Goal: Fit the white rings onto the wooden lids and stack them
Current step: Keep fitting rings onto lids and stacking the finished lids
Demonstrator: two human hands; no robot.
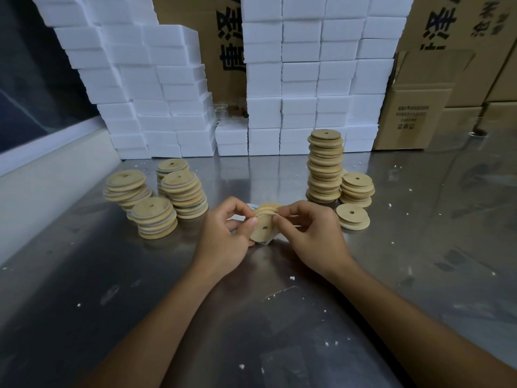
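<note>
Wooden lid tilts upright between both hands: left hand and right hand pinch its rim, apparently to seat the white ring in the groove.

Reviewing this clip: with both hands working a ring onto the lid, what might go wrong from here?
1. The white ring shows only below the wooden lid that the left hand and right hand pinch; it may seat unevenly or slip off.
2. The tall stack at the right looks uneven; a bump might topple it.
3. The leaning left stacks could slide.
</note>
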